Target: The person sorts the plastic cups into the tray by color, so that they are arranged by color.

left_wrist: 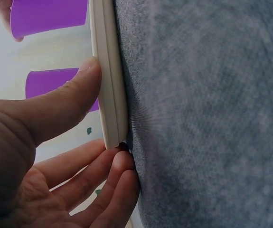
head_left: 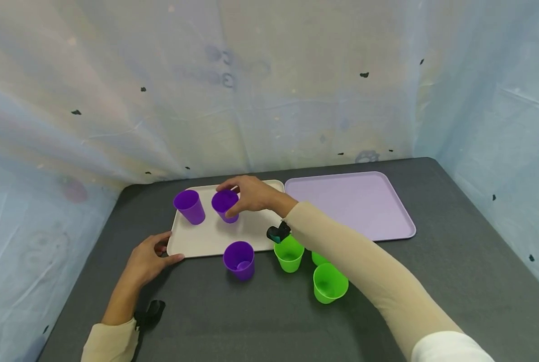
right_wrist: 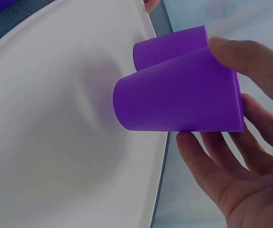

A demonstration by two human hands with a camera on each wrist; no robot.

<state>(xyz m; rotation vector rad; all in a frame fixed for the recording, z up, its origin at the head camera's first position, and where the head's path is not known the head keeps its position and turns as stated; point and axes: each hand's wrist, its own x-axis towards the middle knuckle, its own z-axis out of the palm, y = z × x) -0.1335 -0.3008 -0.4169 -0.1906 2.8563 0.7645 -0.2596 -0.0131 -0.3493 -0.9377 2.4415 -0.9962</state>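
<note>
The right hand [head_left: 252,194] holds a purple cup [head_left: 222,201], axis nearly vertical, over the cream tray [head_left: 256,229] — the left hand [head_left: 145,259], farther from it, grips the near left corner.

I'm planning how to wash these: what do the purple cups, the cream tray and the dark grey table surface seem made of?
Purple cups: probably plastic, smooth with a low sheen; thin walls, even colour.
Cream tray: likely moulded plastic, matte, judging by its smooth rounded rim, though coated metal is possible.
Table surface: apparently fabric or a fabric-like cover, dull; a fine weave-like texture shows.
</note>
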